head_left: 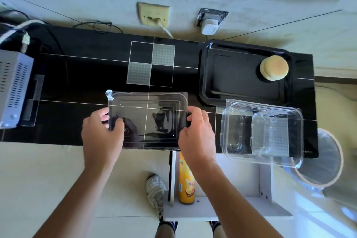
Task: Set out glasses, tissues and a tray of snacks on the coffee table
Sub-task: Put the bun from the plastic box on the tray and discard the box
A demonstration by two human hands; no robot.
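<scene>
Fingers [117, 121] of my left hand [101, 131] and right hand [197, 133] are pinching the clear lid's [147, 120] short edges over the counter [87, 75]; I'm judging it light, flimsy, slippery, best held by its rims.

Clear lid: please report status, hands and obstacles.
Left hand and right hand grip clear lid at its ends. Black tray holds one bun. Nothing blocks.

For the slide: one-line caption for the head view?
Both hands, left hand and right hand, hold a clear plastic lid over the black table; one bun sits on the black tray.
</scene>
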